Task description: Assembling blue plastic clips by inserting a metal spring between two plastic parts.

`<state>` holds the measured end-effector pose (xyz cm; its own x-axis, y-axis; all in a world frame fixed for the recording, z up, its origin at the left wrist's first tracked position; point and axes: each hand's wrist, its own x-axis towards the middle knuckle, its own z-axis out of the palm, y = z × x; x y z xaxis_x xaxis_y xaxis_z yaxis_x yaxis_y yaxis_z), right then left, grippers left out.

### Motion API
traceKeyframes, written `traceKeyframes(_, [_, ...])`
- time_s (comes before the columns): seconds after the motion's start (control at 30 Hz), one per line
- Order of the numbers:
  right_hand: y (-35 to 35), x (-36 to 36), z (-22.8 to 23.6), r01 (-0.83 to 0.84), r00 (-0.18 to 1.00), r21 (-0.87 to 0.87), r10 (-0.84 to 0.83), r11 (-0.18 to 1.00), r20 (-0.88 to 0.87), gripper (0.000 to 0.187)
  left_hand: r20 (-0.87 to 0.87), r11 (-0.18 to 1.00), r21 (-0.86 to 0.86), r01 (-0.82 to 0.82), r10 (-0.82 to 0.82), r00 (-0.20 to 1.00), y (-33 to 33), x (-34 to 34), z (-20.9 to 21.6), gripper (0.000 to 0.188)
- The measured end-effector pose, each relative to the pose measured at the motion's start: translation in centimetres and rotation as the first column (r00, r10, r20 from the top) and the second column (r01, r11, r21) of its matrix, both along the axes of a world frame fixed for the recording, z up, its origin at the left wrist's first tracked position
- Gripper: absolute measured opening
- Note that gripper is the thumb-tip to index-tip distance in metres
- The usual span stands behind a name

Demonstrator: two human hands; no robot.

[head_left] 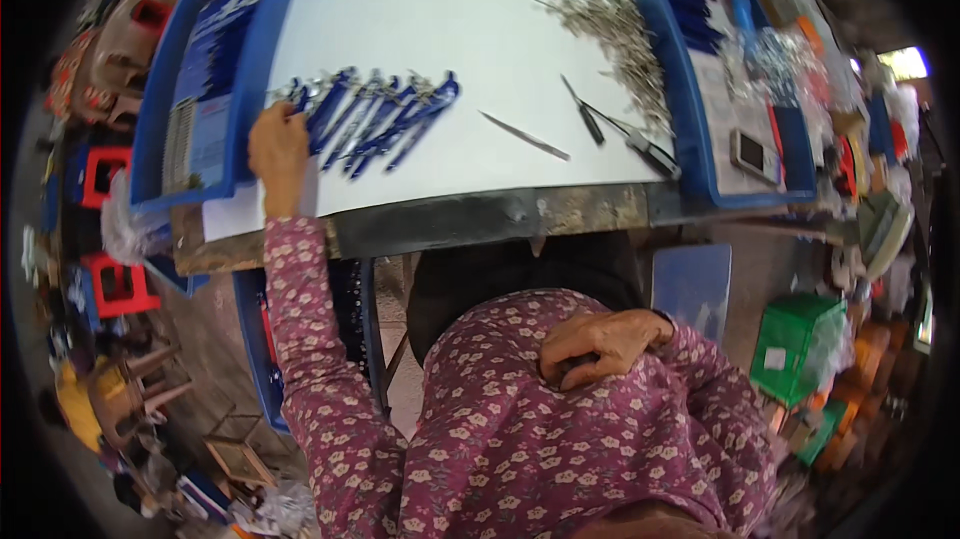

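Observation:
At the left end of a row of blue strips with metal fittings (375, 119), my left hand (280, 154) rests on the white table top beside the blue tray wall. Its fingers are bent together at the nearest metal fittings; what they pinch, if anything, is too small to tell. My right hand (605, 344) lies against the front of my flowered shirt, fingers curled in and nothing seen in them. Right of the row, a thin pointed metal tool (525, 136) lies alone. Beyond it are black-handled scissors (650, 151) and a pile of small metal pieces (615, 39).
A blue tray (145, 154) on the left holds more blue strips. Another blue tray (705, 164) on the right contains blue strips, plastic bags and a small box-like device (757, 156). The table's dark front edge (440, 224) runs before me. A green crate (797, 349) stands lower right.

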<state>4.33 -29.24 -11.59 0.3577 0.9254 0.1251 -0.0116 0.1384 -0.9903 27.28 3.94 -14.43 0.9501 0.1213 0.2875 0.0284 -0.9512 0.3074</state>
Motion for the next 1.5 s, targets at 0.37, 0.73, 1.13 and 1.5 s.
traceKeyframes(0.37, [-0.7,-0.1,0.0,0.058,0.989,0.023,-0.054,0.998,-0.137,0.016,0.096,0.998,0.041,0.043,-0.047,0.994,0.2,-0.1,0.1,0.017])
traceKeyframes(0.73, [0.4,0.9,-0.5,0.327,0.923,-0.207,-0.359,0.922,-0.141,0.020,0.288,0.985,-0.113,0.128,-0.091,0.953,-1.2,-1.2,1.8,0.019])
traceKeyframes(1.13, [-0.3,2.9,0.8,0.520,0.808,-0.336,-0.580,0.785,-0.103,0.017,0.273,0.340,-0.853,0.397,-0.357,0.893,-11.9,-9.7,7.4,0.018])
traceKeyframes(1.5, [-1.9,3.9,2.2,0.711,0.642,-0.323,-0.764,0.625,-0.066,0.013,0.028,-0.183,-0.979,-0.093,-0.567,0.823,-16.5,-12.6,5.4,0.022])
